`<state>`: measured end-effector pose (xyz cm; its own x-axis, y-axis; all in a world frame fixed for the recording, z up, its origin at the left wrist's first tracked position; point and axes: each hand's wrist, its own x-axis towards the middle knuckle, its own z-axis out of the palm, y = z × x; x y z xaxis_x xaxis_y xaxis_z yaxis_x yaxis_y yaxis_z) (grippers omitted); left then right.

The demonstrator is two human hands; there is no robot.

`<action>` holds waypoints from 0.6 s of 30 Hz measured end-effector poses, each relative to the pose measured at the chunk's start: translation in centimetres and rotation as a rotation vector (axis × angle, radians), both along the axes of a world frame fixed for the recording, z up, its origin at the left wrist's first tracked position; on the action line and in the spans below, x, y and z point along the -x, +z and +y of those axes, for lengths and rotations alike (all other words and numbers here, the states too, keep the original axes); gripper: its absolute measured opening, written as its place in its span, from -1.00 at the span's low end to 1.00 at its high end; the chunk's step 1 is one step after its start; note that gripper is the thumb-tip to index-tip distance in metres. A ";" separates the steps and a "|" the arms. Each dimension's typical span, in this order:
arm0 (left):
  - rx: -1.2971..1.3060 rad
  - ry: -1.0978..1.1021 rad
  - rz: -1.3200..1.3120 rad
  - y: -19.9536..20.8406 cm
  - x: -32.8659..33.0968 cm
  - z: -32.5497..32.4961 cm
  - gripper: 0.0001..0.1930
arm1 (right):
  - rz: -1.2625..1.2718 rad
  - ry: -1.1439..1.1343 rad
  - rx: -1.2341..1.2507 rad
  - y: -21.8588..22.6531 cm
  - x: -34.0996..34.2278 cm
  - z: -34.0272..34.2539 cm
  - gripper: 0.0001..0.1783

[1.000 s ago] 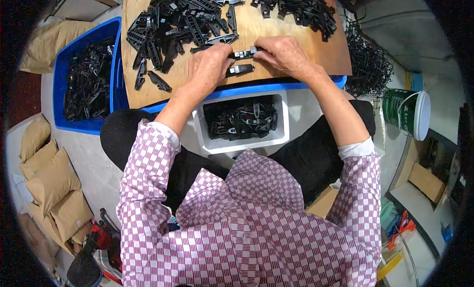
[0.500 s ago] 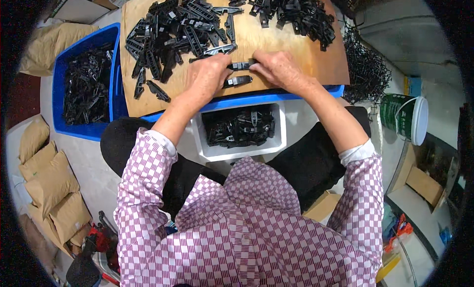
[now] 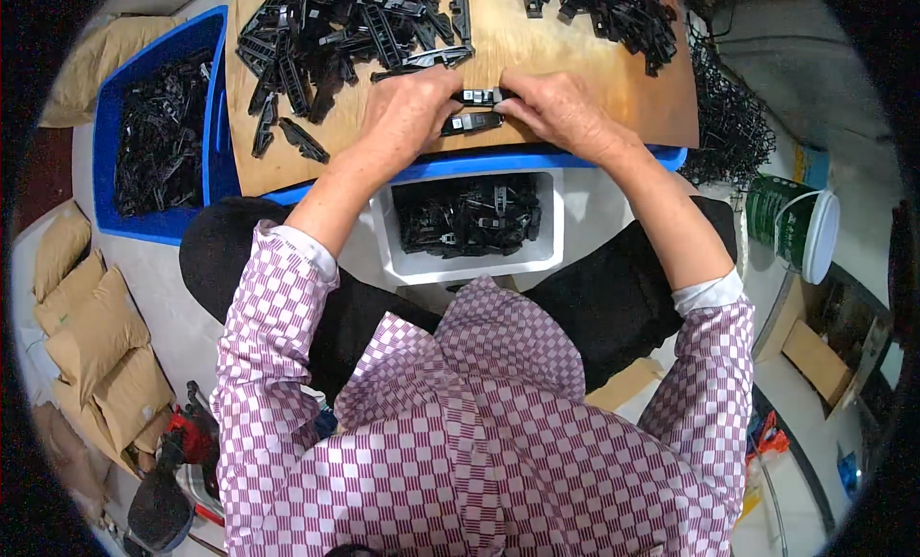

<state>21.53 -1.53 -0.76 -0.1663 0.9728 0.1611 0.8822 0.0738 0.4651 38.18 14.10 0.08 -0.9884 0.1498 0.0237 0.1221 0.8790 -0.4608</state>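
Observation:
Between my two hands, just above the wooden board, a small black plastic part is pinched at both ends. My left hand grips its left end with closed fingers. On its right end my right hand is closed, thumb and forefinger together. A second black plastic piece lies just below, near the board's front edge. To the left spreads a heap of long, ladder-like black parts; at the far right of the board is another pile of shorter black pieces.
A white foam box of black parts stands below the board's front edge. Left is a blue bin full of black parts. Black spiky pieces and a green-and-white bucket are at the right. Brown sacks lie lower left.
The view has shifted slightly, so the board sits higher in the picture. Both hands still hold the black part between them, with only small finger shifts.

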 end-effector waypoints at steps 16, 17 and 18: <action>-0.050 0.278 0.110 1.6 1.3 -3.3 -0.80 | 0.022 -0.358 -0.410 0.9 5.5 5.8 -0.67; -0.052 0.279 0.111 1.5 1.4 -3.1 -0.80 | 0.024 -0.357 -0.412 0.6 6.0 6.4 -0.67; -0.054 0.281 0.132 1.4 1.5 -3.0 -0.80 | 0.020 -0.375 -0.437 0.0 6.5 6.7 -0.67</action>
